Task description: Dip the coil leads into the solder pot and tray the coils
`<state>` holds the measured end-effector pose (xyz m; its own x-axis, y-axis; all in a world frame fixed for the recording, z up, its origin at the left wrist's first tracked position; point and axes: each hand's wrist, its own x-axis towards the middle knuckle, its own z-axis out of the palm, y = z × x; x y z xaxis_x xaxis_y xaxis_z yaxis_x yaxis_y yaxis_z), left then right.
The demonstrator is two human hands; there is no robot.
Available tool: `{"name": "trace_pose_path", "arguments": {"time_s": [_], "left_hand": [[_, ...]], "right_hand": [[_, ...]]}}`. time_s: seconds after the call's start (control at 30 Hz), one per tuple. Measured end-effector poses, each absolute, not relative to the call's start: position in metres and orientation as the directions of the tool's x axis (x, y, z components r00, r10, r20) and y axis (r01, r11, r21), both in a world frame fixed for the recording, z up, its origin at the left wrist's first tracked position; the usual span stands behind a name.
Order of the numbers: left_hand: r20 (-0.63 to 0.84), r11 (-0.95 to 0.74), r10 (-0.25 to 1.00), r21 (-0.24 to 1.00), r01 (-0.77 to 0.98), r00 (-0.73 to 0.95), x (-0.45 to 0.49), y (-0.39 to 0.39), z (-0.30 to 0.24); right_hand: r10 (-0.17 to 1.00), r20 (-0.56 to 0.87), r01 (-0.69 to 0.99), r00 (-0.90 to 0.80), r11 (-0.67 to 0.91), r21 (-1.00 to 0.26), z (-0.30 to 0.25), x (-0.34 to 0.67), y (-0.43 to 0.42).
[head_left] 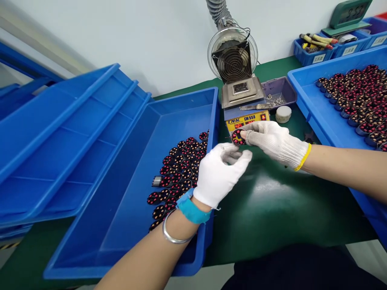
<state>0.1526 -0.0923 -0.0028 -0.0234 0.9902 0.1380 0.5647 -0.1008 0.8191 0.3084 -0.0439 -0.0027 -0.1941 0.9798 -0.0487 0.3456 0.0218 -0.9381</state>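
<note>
Both my hands wear white gloves. My right hand (276, 143) pinches a small round dark coil part with red spots (237, 137) just in front of the yellow solder pot (246, 120). My left hand (219, 173) hovers just below and left of that part, fingers curled toward it, over the right wall of the near blue tray (121, 209). Nothing shows in the left fingers. Rows of the same coil parts (181, 169) lie in that tray beside my left wrist.
A second blue tray (314, 104) at right holds several more coil parts (359, 100). A fume extractor fan (234, 56) stands behind the solder pot. A purple dish (284, 86), a white round tin (283, 114), stacked blue trays (60, 141) at left and tool bins (314, 54) surround the green mat (272, 205).
</note>
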Motion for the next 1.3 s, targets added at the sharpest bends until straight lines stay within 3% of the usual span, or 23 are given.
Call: {"name": "trace_pose_path", "arguments": {"time_s": [0.1, 0.17, 0.37, 0.47, 0.63, 0.77, 0.97, 1.13, 1.3], "left_hand": [[0.055, -0.089, 0.996, 0.799, 0.594, 0.076, 0.153, -0.095, 0.0], [0.044, -0.056, 0.998, 0.803, 0.593, 0.034, 0.153, -0.095, 0.002], [-0.137, 0.117, 0.99, 0.94, 0.319, 0.041, 0.157, -0.091, 0.005], [-0.062, 0.061, 0.998, 0.962, 0.267, -0.003, 0.151, -0.093, 0.009], [0.25, -0.214, 0.938, 0.962, 0.169, -0.239, 0.131, -0.088, 0.017], [0.332, -0.247, 0.906, 0.918, 0.311, -0.261, 0.132, -0.082, 0.016], [0.298, -0.282, 0.953, 0.794, 0.538, 0.061, 0.132, -0.091, 0.013], [0.279, -0.223, 0.959, 0.86, 0.459, -0.057, 0.13, -0.09, 0.014], [0.165, -0.151, 0.986, 0.891, 0.428, 0.006, 0.145, -0.091, 0.009]], "right_hand": [[0.981, -0.058, 0.343, -0.188, 0.011, -0.939, -0.002, 0.308, -0.045], [0.981, -0.054, 0.316, -0.185, 0.007, -0.949, -0.003, 0.307, -0.045], [0.978, -0.012, 0.207, -0.207, 0.032, -0.978, -0.008, 0.299, -0.046], [0.978, 0.005, 0.177, -0.208, 0.043, -0.983, -0.008, 0.298, -0.046], [0.984, 0.031, 0.161, -0.174, 0.059, -0.985, 0.001, 0.299, -0.05], [0.984, 0.014, 0.117, -0.176, 0.035, -0.992, 0.006, 0.296, -0.056], [0.975, 0.146, 0.105, -0.167, 0.165, -0.981, 0.005, 0.295, -0.059], [0.977, 0.171, 0.092, -0.131, 0.183, -0.979, 0.004, 0.296, -0.059], [0.968, 0.214, 0.113, -0.13, 0.229, -0.967, 0.003, 0.296, -0.057]]}}
